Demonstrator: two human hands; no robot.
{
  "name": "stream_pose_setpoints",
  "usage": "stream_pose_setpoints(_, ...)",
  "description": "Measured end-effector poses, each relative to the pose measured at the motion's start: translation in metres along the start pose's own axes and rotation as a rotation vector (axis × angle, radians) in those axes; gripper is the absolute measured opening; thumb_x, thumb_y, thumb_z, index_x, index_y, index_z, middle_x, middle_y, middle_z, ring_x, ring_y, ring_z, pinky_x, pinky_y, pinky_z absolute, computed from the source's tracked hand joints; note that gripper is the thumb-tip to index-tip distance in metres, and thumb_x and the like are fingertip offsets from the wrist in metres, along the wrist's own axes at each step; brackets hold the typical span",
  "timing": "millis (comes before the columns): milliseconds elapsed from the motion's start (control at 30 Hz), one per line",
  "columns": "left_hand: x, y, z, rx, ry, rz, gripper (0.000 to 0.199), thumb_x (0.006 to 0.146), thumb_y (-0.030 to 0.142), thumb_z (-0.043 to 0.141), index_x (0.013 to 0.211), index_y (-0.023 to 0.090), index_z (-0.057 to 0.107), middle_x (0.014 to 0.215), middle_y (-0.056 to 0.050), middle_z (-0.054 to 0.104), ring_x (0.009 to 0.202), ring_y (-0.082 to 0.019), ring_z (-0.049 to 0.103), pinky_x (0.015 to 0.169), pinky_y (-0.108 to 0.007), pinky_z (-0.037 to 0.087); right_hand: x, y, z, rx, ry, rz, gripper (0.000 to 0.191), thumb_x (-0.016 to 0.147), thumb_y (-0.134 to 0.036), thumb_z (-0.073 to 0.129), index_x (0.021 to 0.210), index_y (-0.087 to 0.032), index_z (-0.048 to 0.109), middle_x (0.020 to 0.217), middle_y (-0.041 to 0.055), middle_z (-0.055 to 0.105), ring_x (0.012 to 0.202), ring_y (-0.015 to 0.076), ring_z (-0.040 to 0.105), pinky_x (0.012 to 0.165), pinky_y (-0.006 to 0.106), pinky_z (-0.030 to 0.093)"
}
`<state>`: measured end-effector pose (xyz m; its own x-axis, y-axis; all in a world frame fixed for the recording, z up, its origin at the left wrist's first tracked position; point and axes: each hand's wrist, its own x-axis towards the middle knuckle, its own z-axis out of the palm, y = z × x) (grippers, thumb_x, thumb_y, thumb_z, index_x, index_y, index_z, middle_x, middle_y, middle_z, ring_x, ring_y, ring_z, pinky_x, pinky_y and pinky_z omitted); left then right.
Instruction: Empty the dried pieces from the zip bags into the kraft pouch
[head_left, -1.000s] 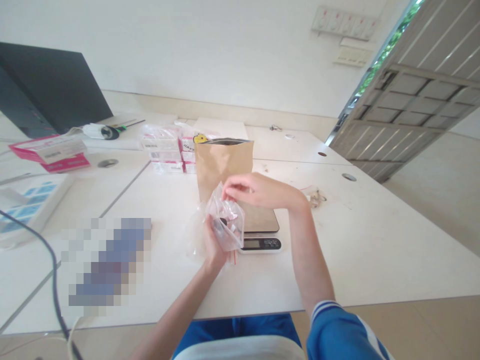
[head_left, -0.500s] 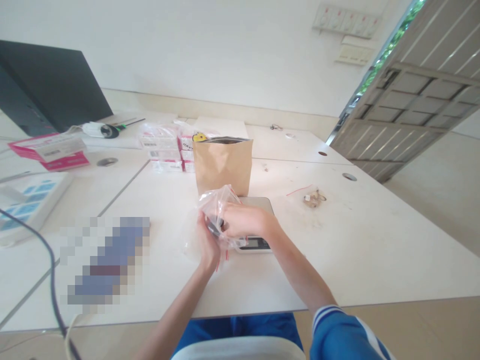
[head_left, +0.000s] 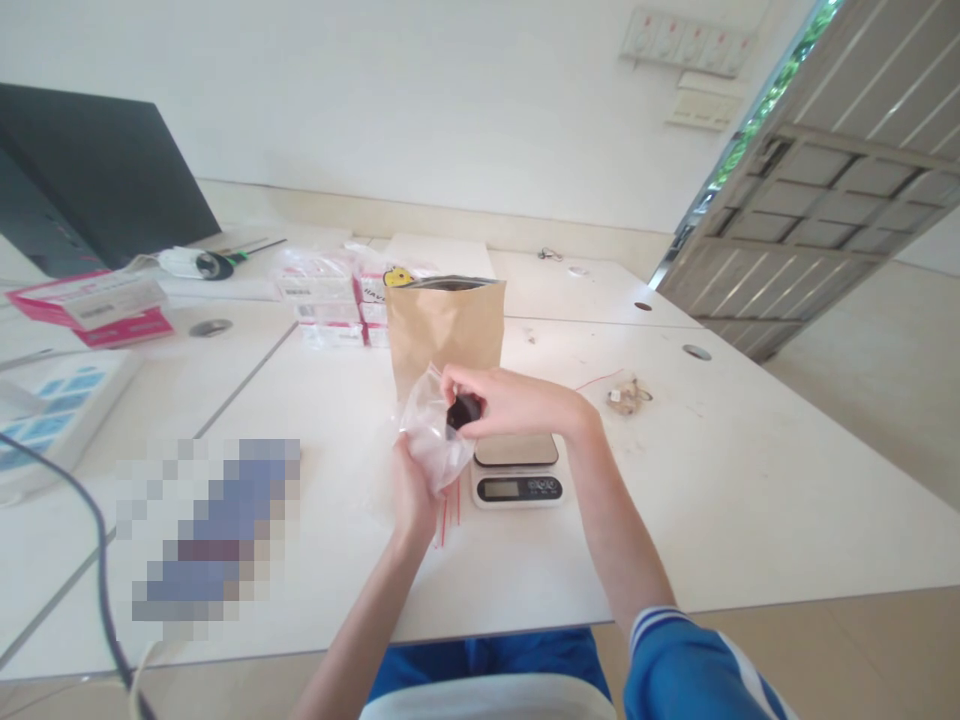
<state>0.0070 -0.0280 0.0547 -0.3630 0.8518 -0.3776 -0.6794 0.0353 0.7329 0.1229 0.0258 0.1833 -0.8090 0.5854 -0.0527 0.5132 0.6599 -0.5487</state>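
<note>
My left hand [head_left: 414, 488] is closed on a clear plastic bag [head_left: 435, 445] in front of the brown paper bag [head_left: 446, 330]. Pinched in my right hand [head_left: 491, 400] is a small black object [head_left: 463, 411], at the mouth of the plastic bag. Below my right hand lies a white kitchen scale [head_left: 519, 488] with a dark display. The paper bag stands upright with its top open. Red-edged strips [head_left: 448, 515] show under the plastic bag, beside the scale.
Pink-and-white boxes [head_left: 326, 300] are stacked behind, left of the paper bag. A small bag of brown items [head_left: 628, 396] lies to the right. At the left are a blurred blue object [head_left: 225, 520], a cable [head_left: 97, 540] and a black monitor [head_left: 112, 170].
My right hand has risen out of the plastic bag and moved right, with the black object now in plain view. More of the scale shows.
</note>
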Motion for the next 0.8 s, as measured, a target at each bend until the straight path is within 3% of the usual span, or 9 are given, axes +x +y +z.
stream_pose_setpoints(67,0.001,-0.001,-0.001,0.016,0.033,-0.008,0.027,0.077,0.041,0.052,0.079,0.015,0.059,0.054,0.004,0.055,0.038,-0.008,0.045,0.033,-0.018,0.027,0.001,0.005,-0.006,0.064,0.125,-0.024,0.024,0.074,-0.014,0.059,0.097,-0.021,0.053,0.087,-0.0016,0.060,0.073,0.0122,0.053,0.063,0.023,0.038)
stream_pose_setpoints(167,0.003,-0.004,-0.004,0.028,0.096,-0.001,0.022,0.077,0.037,0.054,0.077,0.015,0.058,0.054,0.006,0.054,0.039,-0.006,0.044,0.035,-0.017,0.027,0.006,0.011,-0.013,0.142,0.338,-0.109,0.018,0.080,-0.019,0.057,0.098,-0.020,0.058,0.097,0.0007,0.064,0.082,0.0135,0.057,0.072,0.027,0.042)
stream_pose_setpoints(267,0.005,-0.006,-0.006,0.019,0.143,-0.006,0.019,0.078,0.033,0.053,0.079,0.015,0.059,0.060,0.005,0.058,0.045,-0.007,0.050,0.041,-0.017,0.035,0.020,0.016,-0.021,0.118,0.608,-0.189,0.013,0.084,-0.025,0.056,0.095,-0.020,0.059,0.100,0.0025,0.064,0.090,0.0164,0.057,0.079,0.031,0.044)
stream_pose_setpoints(367,0.006,-0.008,-0.005,-0.012,0.139,-0.012,0.018,0.079,0.031,0.051,0.081,0.016,0.061,0.067,0.002,0.063,0.057,-0.010,0.059,0.053,-0.019,0.044,0.046,0.028,-0.032,0.045,0.901,-0.197,0.017,0.090,-0.031,0.050,0.105,-0.023,0.054,0.106,0.0037,0.061,0.098,0.0181,0.056,0.086,0.034,0.045)
stream_pose_setpoints(433,0.005,-0.008,-0.003,-0.038,0.118,-0.015,0.018,0.080,0.029,0.050,0.080,0.016,0.061,0.070,0.001,0.065,0.062,-0.011,0.061,0.058,-0.020,0.045,0.067,0.041,-0.039,-0.010,1.019,-0.196,0.019,0.093,-0.035,0.044,0.107,-0.024,0.051,0.108,0.0050,0.058,0.101,0.0183,0.055,0.091,0.036,0.044)
stream_pose_setpoints(600,0.004,-0.007,-0.002,-0.082,0.072,-0.025,0.018,0.079,0.029,0.049,0.079,0.016,0.062,0.069,0.001,0.066,0.062,-0.012,0.061,0.060,-0.021,0.046,0.105,0.069,-0.037,-0.136,1.002,-0.138,0.018,0.094,-0.037,0.044,0.104,-0.024,0.051,0.102,0.0070,0.060,0.099,0.0214,0.057,0.094,0.040,0.043)
stream_pose_setpoints(700,0.004,-0.006,-0.003,-0.087,0.065,-0.032,0.018,0.079,0.029,0.050,0.078,0.016,0.062,0.068,0.001,0.065,0.062,-0.012,0.061,0.061,-0.021,0.046,0.108,0.072,-0.029,-0.113,1.028,-0.082,0.022,0.095,-0.037,0.042,0.113,-0.027,0.048,0.094,0.0037,0.062,0.091,0.0201,0.060,0.087,0.037,0.045)
stream_pose_setpoints(800,0.001,-0.005,-0.002,-0.082,0.059,-0.050,0.019,0.079,0.030,0.050,0.076,0.016,0.062,0.067,0.001,0.065,0.061,-0.012,0.060,0.060,-0.021,0.045,0.104,0.073,-0.024,-0.157,1.024,-0.110,0.024,0.097,-0.037,0.036,0.101,-0.025,0.056,0.089,0.0029,0.062,0.090,0.0184,0.059,0.087,0.033,0.044)
